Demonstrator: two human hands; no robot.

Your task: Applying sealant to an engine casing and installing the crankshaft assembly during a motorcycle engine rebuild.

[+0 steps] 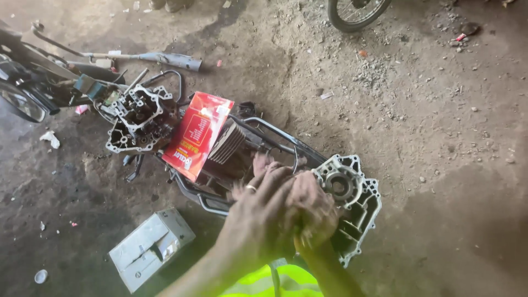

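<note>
Both my hands are pressed together over a grey metal engine crankcase half (352,198) lying on the dirt floor. My left hand (258,212), with a ring on one finger, covers my right hand (313,206), which rests on the crankcase's left edge. What the fingers grip under them is hidden. Just behind my hands lies a finned engine cylinder (226,142) on a black tubular frame (275,140).
A red cardboard box (197,135) leans on the frame. A cylinder head (140,121) lies left of it, an exhaust pipe (165,58) beyond. A grey battery box (149,247) sits front left. A wheel (355,14) stands at the top.
</note>
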